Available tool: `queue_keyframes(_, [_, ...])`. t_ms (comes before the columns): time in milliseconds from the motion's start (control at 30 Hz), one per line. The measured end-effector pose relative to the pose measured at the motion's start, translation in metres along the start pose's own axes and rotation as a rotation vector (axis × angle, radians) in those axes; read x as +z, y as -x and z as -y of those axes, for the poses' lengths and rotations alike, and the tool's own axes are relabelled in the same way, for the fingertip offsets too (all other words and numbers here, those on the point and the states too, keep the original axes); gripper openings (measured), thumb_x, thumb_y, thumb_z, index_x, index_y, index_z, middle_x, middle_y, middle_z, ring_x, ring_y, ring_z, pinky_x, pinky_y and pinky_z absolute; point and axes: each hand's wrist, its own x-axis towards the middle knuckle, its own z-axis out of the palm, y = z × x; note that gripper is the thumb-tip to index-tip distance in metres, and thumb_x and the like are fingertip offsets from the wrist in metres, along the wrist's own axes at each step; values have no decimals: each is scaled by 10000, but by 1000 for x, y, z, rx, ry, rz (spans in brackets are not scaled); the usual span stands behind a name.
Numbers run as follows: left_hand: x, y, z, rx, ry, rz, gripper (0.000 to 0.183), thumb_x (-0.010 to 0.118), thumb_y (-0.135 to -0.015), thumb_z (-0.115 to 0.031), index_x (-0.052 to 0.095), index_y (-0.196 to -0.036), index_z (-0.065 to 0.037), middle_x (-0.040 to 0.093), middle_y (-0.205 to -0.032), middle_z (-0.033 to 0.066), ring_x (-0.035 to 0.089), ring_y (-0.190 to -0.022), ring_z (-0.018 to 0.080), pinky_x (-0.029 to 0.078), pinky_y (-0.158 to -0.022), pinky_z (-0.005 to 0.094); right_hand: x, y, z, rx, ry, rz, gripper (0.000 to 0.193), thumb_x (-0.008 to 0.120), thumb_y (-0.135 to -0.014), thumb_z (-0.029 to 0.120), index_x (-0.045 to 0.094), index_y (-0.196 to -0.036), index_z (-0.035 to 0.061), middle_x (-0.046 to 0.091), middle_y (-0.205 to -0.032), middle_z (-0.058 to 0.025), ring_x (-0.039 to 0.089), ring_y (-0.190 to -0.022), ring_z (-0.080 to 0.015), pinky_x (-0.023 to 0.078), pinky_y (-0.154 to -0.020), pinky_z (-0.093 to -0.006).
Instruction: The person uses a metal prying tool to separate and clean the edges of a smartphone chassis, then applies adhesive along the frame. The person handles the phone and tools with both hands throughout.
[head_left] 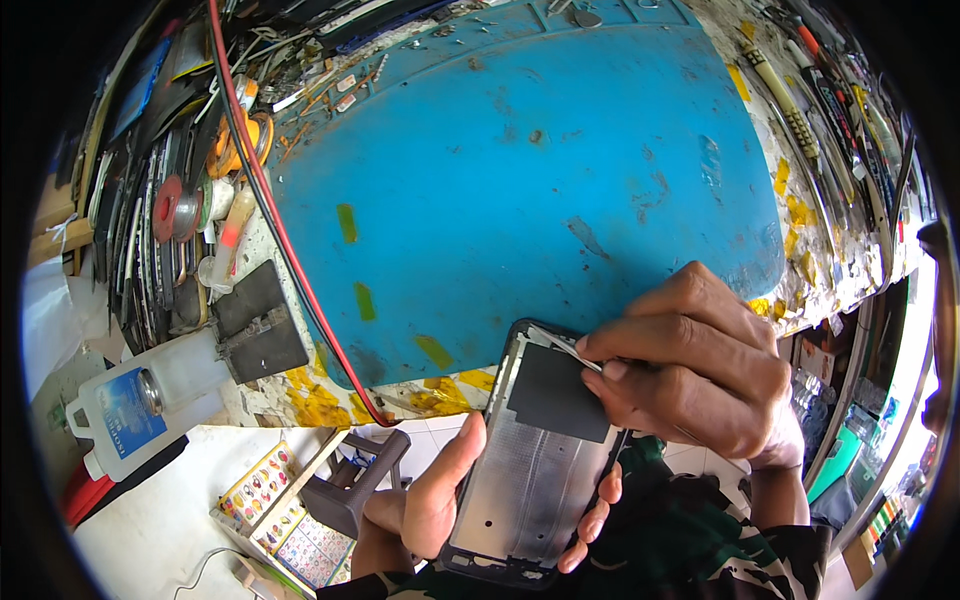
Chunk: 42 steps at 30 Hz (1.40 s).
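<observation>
- My left hand is wrapped around a phone frame from below, thumb up along its left edge and fingertips curling over its right edge, so it is clamped firmly in my grip.
- The phone frame sits in front of my chest, just past the near edge of the blue mat, its open inner side facing up at me, with a dark square patch in its upper half.
- My right hand is pinched shut on thin metal tweezers, whose tip rests at the top corner of the frame.
- A red cable runs down the left side of the mat.
- A white plastic bottle lies on its side at the far left of the bench.
- A small dark stool stands on the floor below.
</observation>
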Motion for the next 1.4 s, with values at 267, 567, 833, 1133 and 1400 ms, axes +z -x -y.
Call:
queue_keyframes(267, [2,-1,-1,7,-33,5,876,317,-937,-731,313,-1421,-1,481,-1250,205,551,-1017,263,497,-786,415,0,0,2,6,3,-7,303,799,-660,-76,531,-719,54,700,-847,-78,615,-667,-219,472,-521,-308])
queue_keyframes(567, [2,-3,-1,18,-6,37,836,325,-957,-701,328,-1421,-6,501,-1253,202,567,-1034,260,512,-793,407,-5,-5,1,4,-1,53,303,789,-685,-70,510,-700,50,692,-844,-86,618,-672,-234,495,-542,-322])
queue_keyframes(833, [3,-4,0,46,-18,14,836,328,-958,-699,346,-1401,11,519,-1225,211,575,-1008,267,514,-778,413,0,-4,-1,18,-39,-14,307,824,-700,-15,527,-710,64,701,-853,-86,634,-689,-227,501,-553,-322])
queue_keyframes(1133, [1,-3,1,39,-45,-7,872,317,-932,-737,325,-1416,-12,495,-1225,211,554,-995,273,499,-766,428,-4,1,3,121,-96,10,279,851,-681,16,592,-769,72,722,-880,-84,663,-724,-225,528,-586,-316])
queue_keyframes(1400, [-3,-2,2,16,-59,3,936,265,-904,-791,243,-1451,-31,415,-1236,212,502,-996,282,472,-749,446,-2,2,-2,54,-67,6,256,839,-686,-15,607,-770,58,725,-887,-85,654,-716,-217,528,-569,-303])
